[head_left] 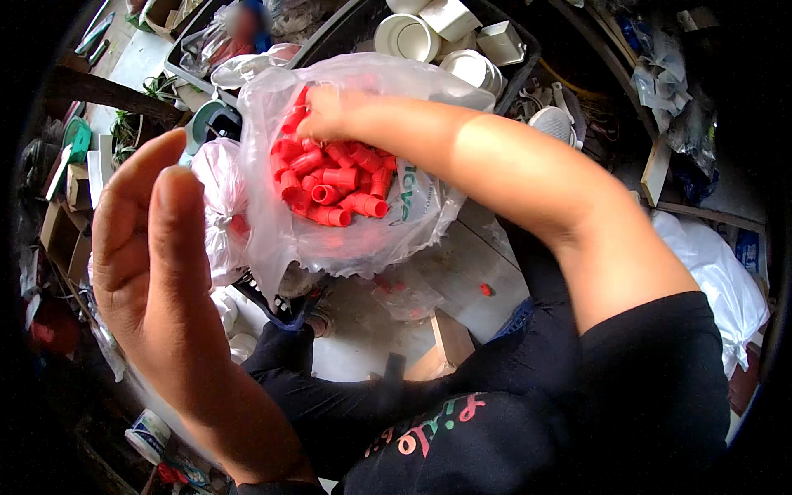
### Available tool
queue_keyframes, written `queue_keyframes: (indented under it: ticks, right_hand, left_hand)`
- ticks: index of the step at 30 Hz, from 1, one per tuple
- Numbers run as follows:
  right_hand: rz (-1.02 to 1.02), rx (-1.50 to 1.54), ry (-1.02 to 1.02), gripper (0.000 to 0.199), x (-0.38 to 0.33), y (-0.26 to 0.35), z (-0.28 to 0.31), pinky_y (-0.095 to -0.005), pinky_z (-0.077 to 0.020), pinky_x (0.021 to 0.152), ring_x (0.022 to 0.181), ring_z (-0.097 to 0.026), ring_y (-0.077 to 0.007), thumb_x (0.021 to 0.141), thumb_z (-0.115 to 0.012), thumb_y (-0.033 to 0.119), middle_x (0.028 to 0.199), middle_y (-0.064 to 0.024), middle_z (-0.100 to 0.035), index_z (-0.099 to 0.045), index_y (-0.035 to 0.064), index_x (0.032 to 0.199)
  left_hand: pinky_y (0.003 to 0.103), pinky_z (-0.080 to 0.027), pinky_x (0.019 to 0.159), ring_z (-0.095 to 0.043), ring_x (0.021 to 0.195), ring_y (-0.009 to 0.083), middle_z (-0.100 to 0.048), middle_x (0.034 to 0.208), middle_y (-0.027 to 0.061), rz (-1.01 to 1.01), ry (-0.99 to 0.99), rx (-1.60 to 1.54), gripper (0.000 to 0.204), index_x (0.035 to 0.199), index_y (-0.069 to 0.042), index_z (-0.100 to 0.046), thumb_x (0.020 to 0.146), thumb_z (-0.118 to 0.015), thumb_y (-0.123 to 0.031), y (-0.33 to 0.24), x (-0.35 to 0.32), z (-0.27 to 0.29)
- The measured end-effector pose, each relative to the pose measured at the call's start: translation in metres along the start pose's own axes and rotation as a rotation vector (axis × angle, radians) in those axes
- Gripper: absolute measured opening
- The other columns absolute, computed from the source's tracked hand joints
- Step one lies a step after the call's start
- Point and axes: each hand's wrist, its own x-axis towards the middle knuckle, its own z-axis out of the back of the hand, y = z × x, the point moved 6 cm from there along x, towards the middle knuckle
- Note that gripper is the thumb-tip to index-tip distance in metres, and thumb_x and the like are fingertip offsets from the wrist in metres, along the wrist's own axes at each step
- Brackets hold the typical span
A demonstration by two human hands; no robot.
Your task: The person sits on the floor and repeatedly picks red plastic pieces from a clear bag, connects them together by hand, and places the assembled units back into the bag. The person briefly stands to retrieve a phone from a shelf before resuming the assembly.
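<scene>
A large translucent plastic bag stands open in front of me, with a heap of red plastic pipe fittings inside. My right hand reaches into the bag at its far left side, fingers curled and partly hidden. It grips a red fitting that sticks out on its left, above the heap. Close to the camera at the left, my left hand is raised, holding nothing. Its thumb stands apart from the bent fingers. Left of the open bag sits a tied pinkish plastic bag.
White plastic containers fill a dark crate beyond the bag. A small wooden piece and a tiny red bit lie on the tiled floor between my legs. A white sack rests at the right; clutter crowds the left.
</scene>
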Motion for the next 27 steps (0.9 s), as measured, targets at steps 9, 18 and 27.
queue_keyframes:
  ticks: [9, 18, 27]
  right_hand:
    - [0.291, 0.204, 0.339, 0.036, -0.187, 0.059, 0.034, -0.042, -0.0445, 0.073, 0.079, -0.057, -0.0377, 0.071, -0.051, 0.022, 0.083, -0.0239, -0.059, -0.048, 0.0002, 0.099]
    - [0.215, 0.612, 0.256, 0.032, -0.316, 0.057, 0.121, -0.037, -0.0457, 0.063, 0.071, -0.058, -0.0321, 0.066, -0.059, 0.018, 0.072, -0.0185, -0.057, -0.047, -0.0019, 0.088]
    - [0.422, 0.628, 0.025, 0.026, -0.395, 0.06, 0.126, -0.0224, -0.0433, 0.059, 0.068, -0.054, -0.0092, 0.073, -0.067, 0.011, 0.078, -0.0051, -0.057, -0.051, 0.0015, 0.092]
  left_hand:
    - [0.017, -0.035, 0.052, -0.043, 0.07, 0.0083, -0.051, 0.085, 0.0042, 0.278, 0.102, -0.995, 0.027, 0.106, 0.0, -0.054, 0.087, -0.049, -0.018, 0.036, -0.02, 0.023]
    - [0.04, -0.046, 0.085, -0.055, 0.095, 0.0285, -0.057, 0.1, 0.0168, 0.924, 0.118, -1.449, 0.018, 0.096, 0.001, -0.055, 0.081, -0.048, -0.006, 0.059, -0.159, -0.014]
    - [0.026, -0.049, 0.071, -0.058, 0.084, 0.0182, -0.057, 0.105, 0.0121, 0.772, 0.322, -1.132, 0.021, 0.103, -0.005, -0.051, 0.083, -0.056, -0.006, -0.002, -0.226, -0.055]
